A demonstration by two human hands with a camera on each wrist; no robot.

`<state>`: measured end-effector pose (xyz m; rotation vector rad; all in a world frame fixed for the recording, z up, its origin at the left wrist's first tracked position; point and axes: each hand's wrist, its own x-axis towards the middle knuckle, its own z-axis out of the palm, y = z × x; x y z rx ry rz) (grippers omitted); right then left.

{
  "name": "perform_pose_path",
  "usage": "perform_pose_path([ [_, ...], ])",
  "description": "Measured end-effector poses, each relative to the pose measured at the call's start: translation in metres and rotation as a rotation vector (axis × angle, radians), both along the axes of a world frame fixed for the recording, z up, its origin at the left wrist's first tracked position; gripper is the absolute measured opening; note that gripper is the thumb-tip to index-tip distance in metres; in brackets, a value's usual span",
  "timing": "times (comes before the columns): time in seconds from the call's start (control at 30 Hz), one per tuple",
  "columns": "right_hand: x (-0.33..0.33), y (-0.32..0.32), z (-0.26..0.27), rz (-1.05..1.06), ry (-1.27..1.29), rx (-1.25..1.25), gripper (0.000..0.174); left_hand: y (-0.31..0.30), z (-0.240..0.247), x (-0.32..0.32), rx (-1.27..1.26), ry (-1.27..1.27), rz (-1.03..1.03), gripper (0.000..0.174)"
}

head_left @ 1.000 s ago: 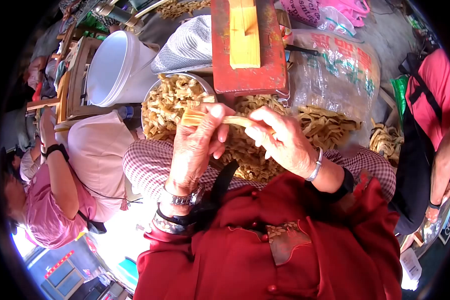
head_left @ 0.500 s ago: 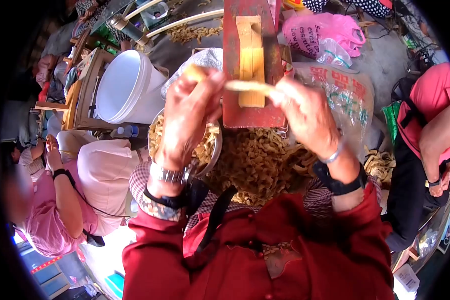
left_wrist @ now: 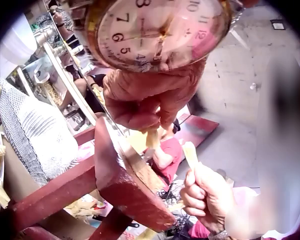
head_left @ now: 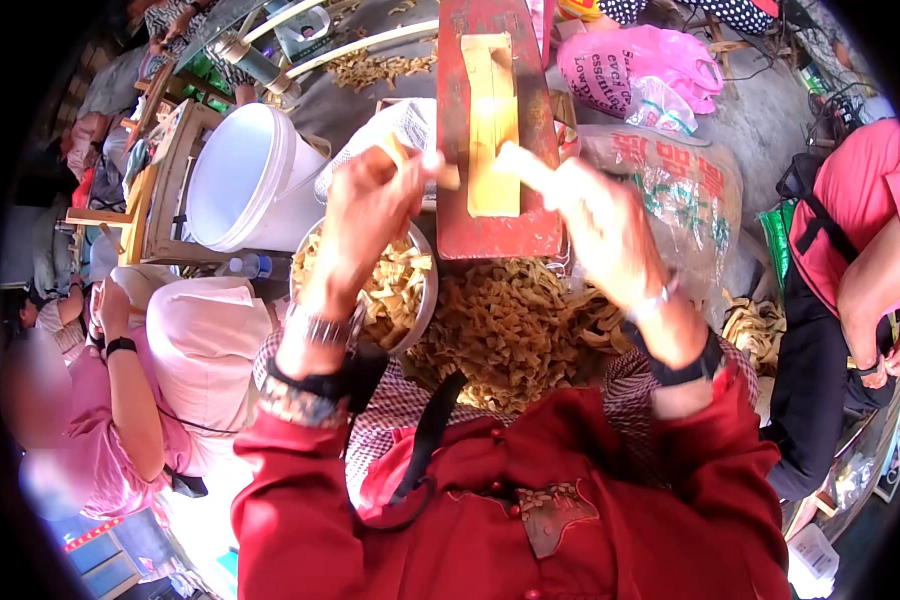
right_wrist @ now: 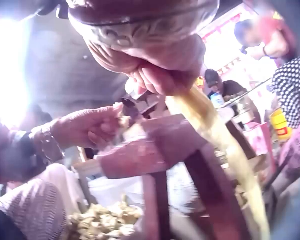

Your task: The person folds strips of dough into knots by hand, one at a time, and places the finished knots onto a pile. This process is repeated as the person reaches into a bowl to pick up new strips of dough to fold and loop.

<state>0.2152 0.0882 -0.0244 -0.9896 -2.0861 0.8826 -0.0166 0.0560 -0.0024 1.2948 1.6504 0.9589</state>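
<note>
As the head view shows, left hand (head_left: 362, 212) pinches a short piece (head_left: 450, 179), right hand (head_left: 612, 228) a strip (head_left: 524, 166), by a red bench (head_left: 500, 240). Left wrist: ends apart. Right wrist: strip trails; pinching near its end should help.

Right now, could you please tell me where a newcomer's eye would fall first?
Probably on the red bench at the head view's top centre, with a pale wooden block on it and a heap of brown strips before its near end. On the bench's left and right, the left hand and right hand each hold a yellowish piece. In the left wrist view, a large watch face looms at the top.
</note>
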Motion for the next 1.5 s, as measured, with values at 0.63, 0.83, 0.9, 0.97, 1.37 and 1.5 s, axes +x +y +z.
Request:
perform_pose_path([
  [0.63,-0.051,-0.159,-0.011,0.571,0.643,0.166,0.013,-0.103,-0.031,0.06,-0.805,-1.105,-0.113,0.055],
  [0.83,-0.051,-0.169,-0.011,0.669,0.622,0.222,0.014,-0.104,-0.032,0.072,-1.017,-1.054,-0.232,0.046],
  [0.9,-0.045,-0.167,-0.011,0.63,0.657,0.176,0.014,-0.105,-0.034,0.06,-1.025,-0.831,-0.329,0.044],
  [0.97,-0.038,-0.159,-0.01,0.536,0.679,0.097,0.013,-0.104,-0.028,0.049,-0.981,-0.587,-0.346,0.038],
  [1.37,-0.037,-0.127,-0.015,0.062,0.368,-0.395,0.012,-0.142,0.009,0.047,0.548,0.844,-0.248,0.017],
  [1.5,-0.031,-0.117,-0.016,0.174,0.372,-0.243,0.017,-0.135,0.005,0.048,0.597,0.773,-0.345,0.017],
])
